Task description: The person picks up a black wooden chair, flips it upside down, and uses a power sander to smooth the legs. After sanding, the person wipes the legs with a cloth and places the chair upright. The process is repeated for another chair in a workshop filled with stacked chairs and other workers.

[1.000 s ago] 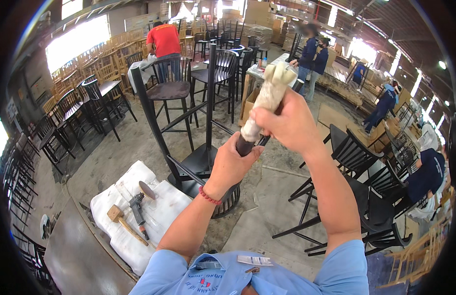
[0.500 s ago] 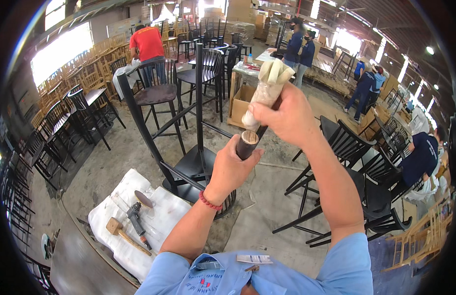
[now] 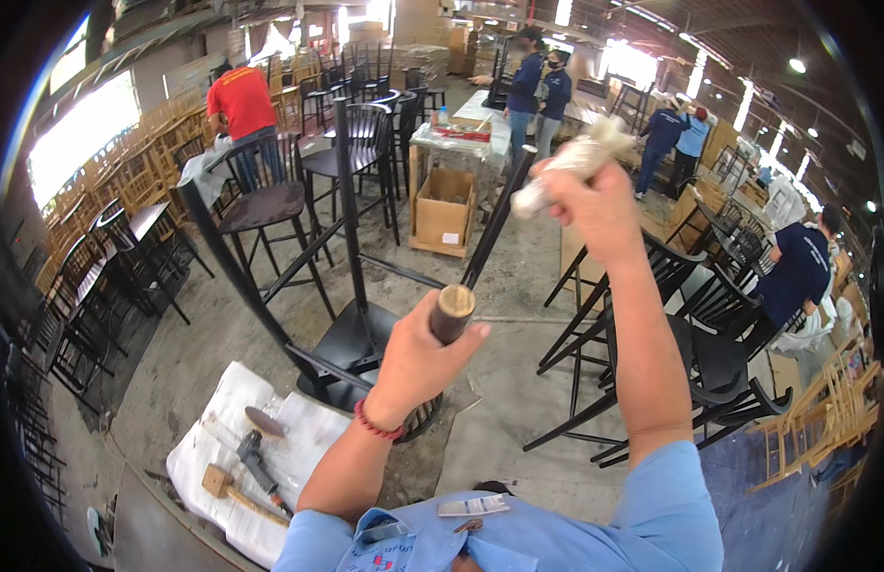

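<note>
A black bar stool point(image 3: 347, 334) stands upside down in front of me, legs pointing up. My left hand point(image 3: 413, 353) is wrapped round the top of its nearest leg point(image 3: 452, 319), whose round end shows bare wood. Up and to the right, my right hand point(image 3: 595, 205) grips a pale off-white bundle point(image 3: 577, 160), long and narrow, blurred by motion. The bundle is tilted and apart from the leg held by my left hand; what it is made of I cannot tell.
At lower left a wooden mallet point(image 3: 218, 481) and a black power tool with a round disc point(image 3: 256, 462) lie on a white padded sheet point(image 3: 308, 434). Black stools point(image 3: 695, 353) crowd the right. A cardboard box point(image 3: 444, 205) sits under a table ahead. Several people work around.
My right hand has carried the bundle up and right, away from the leg end, and tipped it over. My left hand keeps its hold. The whole view has shifted.
</note>
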Available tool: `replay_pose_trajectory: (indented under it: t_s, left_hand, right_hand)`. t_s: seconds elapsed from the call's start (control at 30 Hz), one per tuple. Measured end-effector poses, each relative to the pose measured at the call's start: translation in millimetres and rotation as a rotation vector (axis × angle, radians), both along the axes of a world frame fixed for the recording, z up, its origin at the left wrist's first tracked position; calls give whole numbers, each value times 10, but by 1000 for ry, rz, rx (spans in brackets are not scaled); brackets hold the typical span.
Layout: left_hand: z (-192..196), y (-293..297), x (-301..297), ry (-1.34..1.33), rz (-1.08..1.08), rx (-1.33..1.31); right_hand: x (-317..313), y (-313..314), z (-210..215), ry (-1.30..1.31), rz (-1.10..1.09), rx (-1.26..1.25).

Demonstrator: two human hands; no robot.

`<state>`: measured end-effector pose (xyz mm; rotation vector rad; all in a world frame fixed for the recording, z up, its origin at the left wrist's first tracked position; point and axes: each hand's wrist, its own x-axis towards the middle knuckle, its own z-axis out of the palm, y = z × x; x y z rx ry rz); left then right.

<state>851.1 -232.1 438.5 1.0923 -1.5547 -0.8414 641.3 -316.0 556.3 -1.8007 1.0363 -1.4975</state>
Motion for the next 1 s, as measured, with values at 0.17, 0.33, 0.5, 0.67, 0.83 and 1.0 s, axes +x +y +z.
replay_pose_trajectory:
  t_s: [0.17,0.33,0.5,0.67,0.83,1.0]
  left_hand:
    - [179,-86,132,25,-254,55]
    - [304,-150,143,23,-268,-6]
    - [157,-79,219,152,-312,4]
    - [32,-159,98,299,-329,-54]
    - [-24,-160,79,302,-369,-122]
    - [63,-121,144,100,-351,-63]
  right_hand:
    - [-778,-831,-70,-348,-74,51]
    - [-859,-1756,6,0,-120,4]
    - [-650,-2466,-76,91,-74,-84]
    - [-836,-2780,-181,250,-183,-123]
    - [-951,-2792,-211,362,-362,-270]
    - [-830,-2605,-278,85,-86,-20]
